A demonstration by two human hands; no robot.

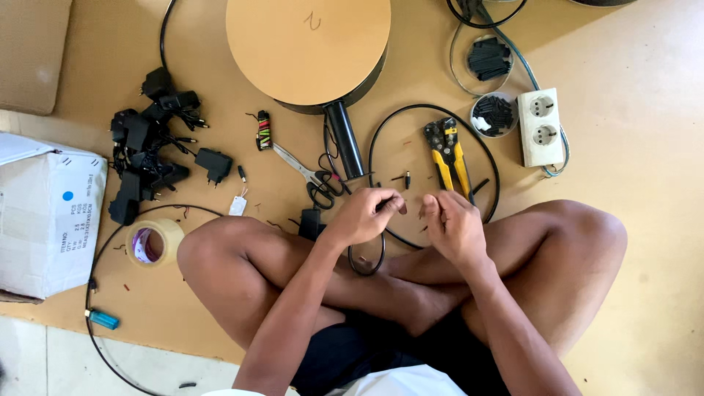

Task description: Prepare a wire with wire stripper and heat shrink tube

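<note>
Brown floor mat (110, 37) under scissors (312, 176), pliers (449, 155).

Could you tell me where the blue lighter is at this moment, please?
In the head view, the blue lighter lies on the floor at the lower left, below the tape roll and near the white cardboard box.

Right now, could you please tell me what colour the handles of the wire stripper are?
Yellow, with black trim; the wire stripper shows in the head view.

My black cable (433, 110), yellow-handled stripper (449, 155), white socket (541, 126), blue lighter (103, 319) and black adapters (150, 139) lie on tan board (631, 88).
</note>
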